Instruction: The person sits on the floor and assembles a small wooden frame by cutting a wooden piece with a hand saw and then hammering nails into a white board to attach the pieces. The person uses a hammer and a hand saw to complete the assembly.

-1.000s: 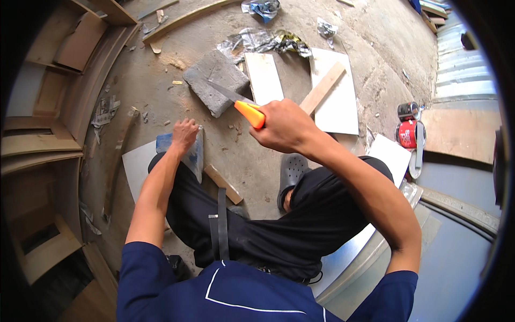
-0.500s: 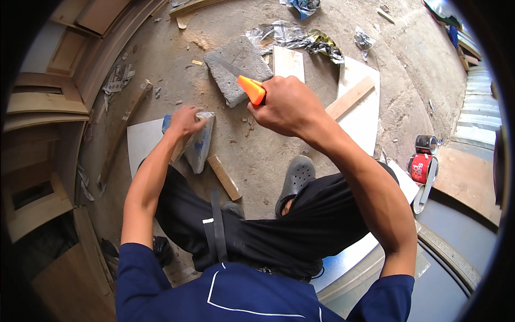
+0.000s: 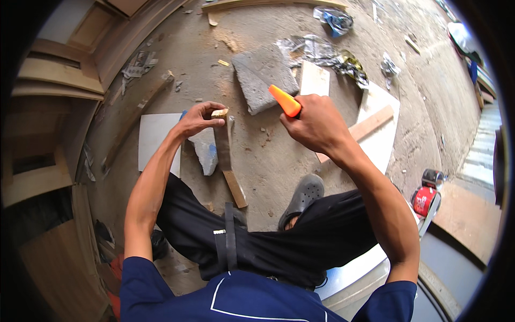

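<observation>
Main risk: wooden strip (image 3: 223,147) could pivot or slip, since left hand (image 3: 197,121) only pinches its top end. Second: a nick to the left fingers if the orange-handled bladed tool (image 3: 285,101) swings over; blade's hard to make out against the concrete block (image 3: 256,92). Strip sits between left thumb and fingers, parted just its thickness, hanging toward the wooden offcut (image 3: 235,190); contact unclear. Right hand (image 3: 317,121): fingers wrapped fully round the handle.

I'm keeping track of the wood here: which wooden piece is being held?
The brown wooden strip gripped by the left hand. The short tan wooden block and the pinkish wooden plank across a white flat board are in neither hand.
</observation>
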### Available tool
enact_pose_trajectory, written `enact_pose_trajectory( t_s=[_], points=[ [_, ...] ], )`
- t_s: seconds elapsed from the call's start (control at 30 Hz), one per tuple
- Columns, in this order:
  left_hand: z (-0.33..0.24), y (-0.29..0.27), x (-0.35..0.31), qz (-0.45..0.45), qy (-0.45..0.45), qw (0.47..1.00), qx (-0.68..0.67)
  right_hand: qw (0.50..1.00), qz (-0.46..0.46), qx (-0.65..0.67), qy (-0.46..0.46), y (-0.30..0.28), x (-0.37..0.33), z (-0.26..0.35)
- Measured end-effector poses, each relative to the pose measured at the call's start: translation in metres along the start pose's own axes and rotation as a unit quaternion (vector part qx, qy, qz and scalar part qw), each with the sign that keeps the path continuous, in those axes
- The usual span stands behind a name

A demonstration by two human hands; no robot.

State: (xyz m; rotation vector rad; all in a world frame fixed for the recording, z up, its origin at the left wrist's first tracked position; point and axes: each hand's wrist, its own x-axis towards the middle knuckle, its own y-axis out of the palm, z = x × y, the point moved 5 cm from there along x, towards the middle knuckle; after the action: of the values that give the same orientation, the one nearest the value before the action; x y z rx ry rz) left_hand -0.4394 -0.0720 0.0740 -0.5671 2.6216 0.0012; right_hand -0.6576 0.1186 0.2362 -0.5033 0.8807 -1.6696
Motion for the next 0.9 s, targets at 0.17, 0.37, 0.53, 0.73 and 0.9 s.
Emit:
enact_pose_trajectory(
  t_s=[0.17,0.37,0.53,0.73,0.9],
  points=[
    [-0.044,0.011,-0.022,0.001,0.015,0.999,-0.051,0.998,-0.033,0.06,-0.011,0.001,0.013,0.006],
    [-0.074,0.031,-0.039,0.005,0.133,0.972,-0.195,0.961,-0.059,0.257,-0.08,0.019,0.016,0.013],
    [-0.089,0.039,-0.05,-0.015,0.227,0.959,-0.169,0.943,-0.035,0.314,-0.107,0.032,0.021,0.014],
    [-0.108,0.058,-0.059,-0.006,0.258,0.935,-0.243,0.945,0.033,0.307,-0.107,0.036,0.017,0.03],
    [-0.109,0.071,-0.065,-0.004,0.24,0.903,-0.355,0.941,-0.013,0.317,-0.121,0.037,0.015,0.038]
  ],
)
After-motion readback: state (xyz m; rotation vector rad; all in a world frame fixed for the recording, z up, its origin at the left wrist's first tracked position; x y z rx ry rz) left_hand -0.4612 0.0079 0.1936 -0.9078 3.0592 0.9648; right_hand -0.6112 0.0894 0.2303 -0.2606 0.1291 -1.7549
